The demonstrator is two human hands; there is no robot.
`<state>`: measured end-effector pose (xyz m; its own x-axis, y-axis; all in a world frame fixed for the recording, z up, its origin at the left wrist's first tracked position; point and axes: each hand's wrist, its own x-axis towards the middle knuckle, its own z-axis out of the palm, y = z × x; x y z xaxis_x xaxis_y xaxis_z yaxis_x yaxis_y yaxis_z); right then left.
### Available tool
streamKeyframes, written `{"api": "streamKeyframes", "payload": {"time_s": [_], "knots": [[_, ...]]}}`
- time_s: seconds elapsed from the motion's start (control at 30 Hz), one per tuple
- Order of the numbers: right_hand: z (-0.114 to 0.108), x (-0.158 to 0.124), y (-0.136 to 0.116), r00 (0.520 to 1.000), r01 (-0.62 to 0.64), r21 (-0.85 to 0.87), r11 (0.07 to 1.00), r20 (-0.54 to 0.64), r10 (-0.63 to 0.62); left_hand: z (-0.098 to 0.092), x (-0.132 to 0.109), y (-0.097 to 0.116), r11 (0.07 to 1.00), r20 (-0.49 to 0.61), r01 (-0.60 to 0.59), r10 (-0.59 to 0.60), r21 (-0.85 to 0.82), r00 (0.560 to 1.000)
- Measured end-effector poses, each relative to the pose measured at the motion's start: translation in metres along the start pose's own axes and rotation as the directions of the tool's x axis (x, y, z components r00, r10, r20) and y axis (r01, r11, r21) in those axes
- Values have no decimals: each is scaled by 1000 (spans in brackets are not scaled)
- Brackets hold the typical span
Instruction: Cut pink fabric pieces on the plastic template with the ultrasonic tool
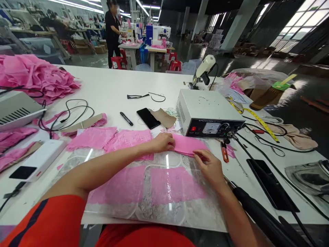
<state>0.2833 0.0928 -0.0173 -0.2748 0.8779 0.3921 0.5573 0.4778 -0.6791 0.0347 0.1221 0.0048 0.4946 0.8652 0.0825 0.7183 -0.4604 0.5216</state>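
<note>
A folded strip of bright pink fabric [189, 144] lies in front of the grey control box, between my two hands. My left hand [163, 142] has its fingers closed on the strip's left end. At the lower right corner, my right hand [209, 166] pinches the edge between thumb and fingers. Beneath them is a clear plastic template [164, 214] with rounded outlines, and pink fabric pieces [174, 185] show through it. More pink pieces with a lace-like pattern [131, 139] lie left of my left hand. A black-handled tool [257, 209] runs beside my right forearm, its tip partly hidden.
The grey control box [210, 103] stands ahead, with cables to the right. Around it are a black phone [148, 118], marker [126, 118], orange snips [224, 152], yellow tape measure [262, 123] and glass jar [308, 178]. Pink fabric [38, 77] is heaped at left. A person [112, 32] stands beyond.
</note>
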Motion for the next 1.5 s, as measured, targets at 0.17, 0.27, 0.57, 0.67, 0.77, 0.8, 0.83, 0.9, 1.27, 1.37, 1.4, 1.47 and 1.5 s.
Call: {"api": "streamKeyframes", "payload": {"time_s": [0.17, 0.27, 0.57, 0.67, 0.77, 0.8, 0.83, 0.9, 1.27, 1.37, 1.4, 1.47, 1.5], "knots": [[4, -3, 5, 1000, 0, 74, 997, 6, 0, -4, -1, -1, 992, 19, 80, -79, -98, 997], [6, -3, 4, 999, 30, 82, 996, -17, -28, -8, 2, 1, 987, 50, 99, -93, -128, 994], [12, -1, 4, 973, 179, -193, 965, -111, -203, -21, 11, 6, 985, 87, 75, -62, -158, 994], [15, 4, 8, 970, 170, -270, 948, -125, -210, -26, 14, 11, 989, 65, 50, -41, -141, 997], [15, 8, 11, 969, 159, -333, 929, -130, -212, -32, 14, 18, 992, 50, 21, -15, -127, 999], [14, 8, 11, 969, 156, -347, 925, -130, -213, -35, 13, 21, 992, 48, 14, -8, -124, 999], [12, 7, 11, 969, 154, -357, 922, -130, -212, -36, 10, 24, 992, 48, 8, -2, -123, 999], [7, 2, 7, 970, 153, -362, 919, -125, -211, -39, 0, 30, 992, 58, -1, 8, -125, 998], [-16, -82, -20, 836, 548, -285, 787, 208, -507, -2, -118, 77, 982, 201, 2, 37, -190, 979], [-17, -89, -17, 852, 520, -263, 812, 220, -475, 9, -128, 80, 991, 174, -28, 50, -128, 983], [-18, -90, -16, 856, 513, -261, 818, 222, -466, 12, -130, 80, 995, 168, -47, 62, -89, 984], [-19, -90, -14, 857, 512, -259, 819, 213, -469, 17, -132, 78, 996, 161, -90, 91, -16, 983], [-20, -91, -14, 857, 514, -259, 818, 205, -474, 18, -132, 76, 994, 157, -112, 109, 12, 982]]}}
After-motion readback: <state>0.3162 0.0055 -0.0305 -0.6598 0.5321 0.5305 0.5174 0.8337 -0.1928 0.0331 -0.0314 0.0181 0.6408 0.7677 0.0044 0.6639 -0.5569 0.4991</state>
